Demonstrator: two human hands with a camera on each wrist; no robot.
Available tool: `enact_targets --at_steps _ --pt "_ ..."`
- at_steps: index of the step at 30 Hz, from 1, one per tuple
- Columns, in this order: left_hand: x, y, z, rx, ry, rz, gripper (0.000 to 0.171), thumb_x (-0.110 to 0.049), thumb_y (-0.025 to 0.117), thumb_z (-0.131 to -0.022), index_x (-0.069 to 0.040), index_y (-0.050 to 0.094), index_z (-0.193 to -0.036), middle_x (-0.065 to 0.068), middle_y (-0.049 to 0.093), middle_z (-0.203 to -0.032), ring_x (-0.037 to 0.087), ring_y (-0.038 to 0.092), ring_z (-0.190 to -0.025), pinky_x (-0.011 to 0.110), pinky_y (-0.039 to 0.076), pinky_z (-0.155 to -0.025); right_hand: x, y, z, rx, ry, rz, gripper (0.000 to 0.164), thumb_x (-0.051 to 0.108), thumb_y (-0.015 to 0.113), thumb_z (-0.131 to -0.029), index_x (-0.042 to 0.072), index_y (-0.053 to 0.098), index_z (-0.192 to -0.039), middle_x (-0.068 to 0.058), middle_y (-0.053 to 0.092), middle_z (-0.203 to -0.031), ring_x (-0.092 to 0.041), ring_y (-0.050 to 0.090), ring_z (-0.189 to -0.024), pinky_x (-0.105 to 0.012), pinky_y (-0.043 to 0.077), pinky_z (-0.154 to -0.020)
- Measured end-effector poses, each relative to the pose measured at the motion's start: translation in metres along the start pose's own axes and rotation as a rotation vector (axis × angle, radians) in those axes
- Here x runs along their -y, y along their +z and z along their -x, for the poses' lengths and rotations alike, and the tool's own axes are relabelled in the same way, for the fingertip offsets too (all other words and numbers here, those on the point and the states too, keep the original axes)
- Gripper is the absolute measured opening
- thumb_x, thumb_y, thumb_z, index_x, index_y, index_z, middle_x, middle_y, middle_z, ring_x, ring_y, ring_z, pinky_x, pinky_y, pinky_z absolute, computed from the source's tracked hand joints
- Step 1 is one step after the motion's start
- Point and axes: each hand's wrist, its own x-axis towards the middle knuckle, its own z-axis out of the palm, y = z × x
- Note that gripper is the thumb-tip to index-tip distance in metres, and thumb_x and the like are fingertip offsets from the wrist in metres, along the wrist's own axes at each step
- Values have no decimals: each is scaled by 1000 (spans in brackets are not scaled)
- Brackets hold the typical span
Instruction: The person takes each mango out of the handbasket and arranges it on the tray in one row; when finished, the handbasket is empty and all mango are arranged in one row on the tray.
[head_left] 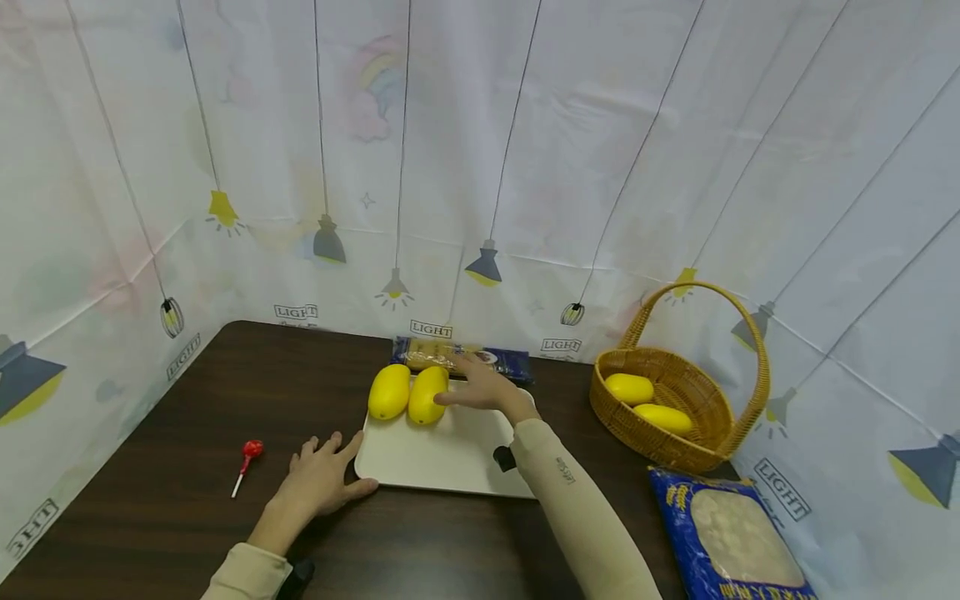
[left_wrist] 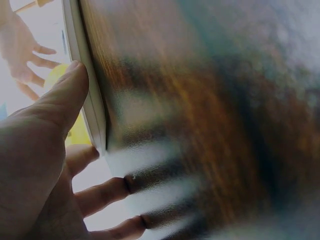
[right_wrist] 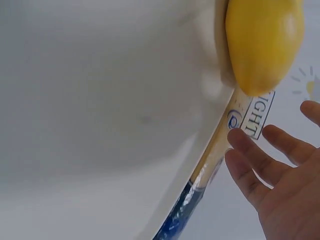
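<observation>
Two smooth yellow oval fruits, mango-like in shape, lie side by side at the back left of a white tray (head_left: 450, 462): the left fruit (head_left: 389, 392) and the right fruit (head_left: 428, 396). My right hand (head_left: 483, 387) is over the back of the tray, just right of the right fruit, its fingers spread and holding nothing. In the right wrist view a yellow fruit (right_wrist: 265, 47) appears apart from the fingers. My left hand (head_left: 318, 479) rests with spread fingers by the tray's left front corner. Its thumb (left_wrist: 65, 97) lies along the tray's edge; whether it presses there I cannot tell.
Behind the tray lies a blue and yellow packet (head_left: 513, 364). A wicker basket (head_left: 660, 450) with two more yellow fruits (head_left: 663, 418) stands at the right, a blue bag (head_left: 678, 525) before it. A red lollipop (head_left: 252, 449) lies left on the dark table (head_left: 150, 500).
</observation>
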Motion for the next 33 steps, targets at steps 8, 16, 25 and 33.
enact_targets --at_steps 8,16,25,33 --pt "0 -1 -1 3 0 -6 91 -67 63 -87 -13 38 -156 32 38 -156 65 32 -137 79 31 -105 -27 -20 18 -67 45 -46 92 63 67 -84 29 28 -160 -11 23 -168 -38 26 -154 -67 29 -119" --pt "1 0 0 0 9 -26 91 -66 63 -87 -12 38 -156 32 39 -154 66 34 -135 79 32 -103 -74 -42 42 -126 72 -3 94 63 66 -85 21 28 -160 -12 30 -165 -38 29 -153 -62 30 -120" --pt "-3 -2 1 17 9 -21 91 -66 64 -87 -11 38 -156 33 38 -154 67 33 -136 80 31 -104 -120 -66 83 -203 137 -26 93 63 64 -88 19 26 -161 -19 23 -167 -45 26 -152 -68 28 -118" --pt "-5 -3 2 22 14 -26 90 -64 64 -88 -11 38 -156 34 39 -154 67 33 -135 80 32 -103 -148 -85 116 -323 159 -42 88 58 62 -92 12 30 -159 -24 29 -162 -49 31 -146 -70 30 -115"
